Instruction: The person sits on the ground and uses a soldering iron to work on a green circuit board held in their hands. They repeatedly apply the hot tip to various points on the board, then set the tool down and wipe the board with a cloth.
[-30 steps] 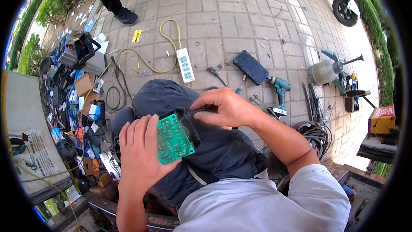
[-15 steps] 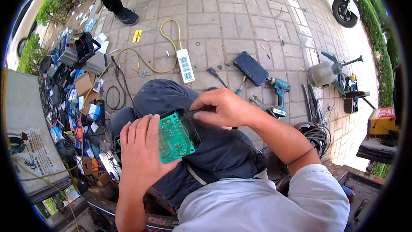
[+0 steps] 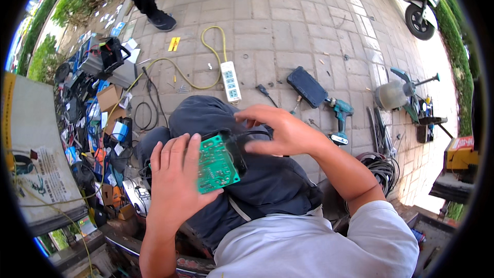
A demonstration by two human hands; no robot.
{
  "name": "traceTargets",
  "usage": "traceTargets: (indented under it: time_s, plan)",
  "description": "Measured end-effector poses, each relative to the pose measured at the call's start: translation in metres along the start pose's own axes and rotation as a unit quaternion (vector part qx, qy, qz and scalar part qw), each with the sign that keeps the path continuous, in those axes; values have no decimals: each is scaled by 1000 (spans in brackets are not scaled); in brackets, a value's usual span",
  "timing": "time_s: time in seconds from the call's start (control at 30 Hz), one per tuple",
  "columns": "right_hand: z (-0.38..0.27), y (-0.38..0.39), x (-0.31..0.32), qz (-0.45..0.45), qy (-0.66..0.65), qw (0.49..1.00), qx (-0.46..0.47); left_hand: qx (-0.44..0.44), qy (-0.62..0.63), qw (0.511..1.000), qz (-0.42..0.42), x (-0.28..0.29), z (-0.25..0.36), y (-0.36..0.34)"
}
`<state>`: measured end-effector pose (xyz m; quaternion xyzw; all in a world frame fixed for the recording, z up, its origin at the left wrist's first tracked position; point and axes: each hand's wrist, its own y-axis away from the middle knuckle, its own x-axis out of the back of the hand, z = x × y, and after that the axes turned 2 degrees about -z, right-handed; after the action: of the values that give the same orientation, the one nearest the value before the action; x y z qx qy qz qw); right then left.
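Note:
A green circuit board (image 3: 217, 163) rests above my lap, its soldered side facing up. My left hand (image 3: 176, 177) is closed round its left part, fingers across the top edge and thumb along the lower edge. A black plastic casing (image 3: 237, 157) shows at the board's upper and right edges; how the two are joined is hidden. Just right of it is my right hand (image 3: 283, 133), thumb and fingers apart. A black cable (image 3: 257, 133) curves from the casing into the gap between them, with no visible grip on it.
On the paving ahead lie a white power strip (image 3: 230, 82) with a yellow cord, a black case (image 3: 307, 87), and a teal cordless drill (image 3: 340, 113). Mixed parts and boxes (image 3: 110, 98) are heaped at left. A coiled cable (image 3: 380, 167) lies right; another person's shoe (image 3: 162, 20) is far left.
My right hand has moved slightly right and its thumb and fingers have spread from their pinch at the cable. The view has shifted a little; my left hand still holds the board.

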<state>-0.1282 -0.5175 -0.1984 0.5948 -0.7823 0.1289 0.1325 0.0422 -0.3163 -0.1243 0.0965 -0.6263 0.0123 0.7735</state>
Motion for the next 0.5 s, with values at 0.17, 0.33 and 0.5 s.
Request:
traceTargets:
  time_s: [0.17,0.33,0.5]
  plan:
    - [-28,1,-15,-29,143,983,116,29,-10,1000,0,14,7,27]
    - [-30,-13,-34,-56,175,971,154,186,156,913,328,-35,6,107]
    - [-40,-18,-29,-85,205,960,172,380,606,579,391,-96,-4,141]
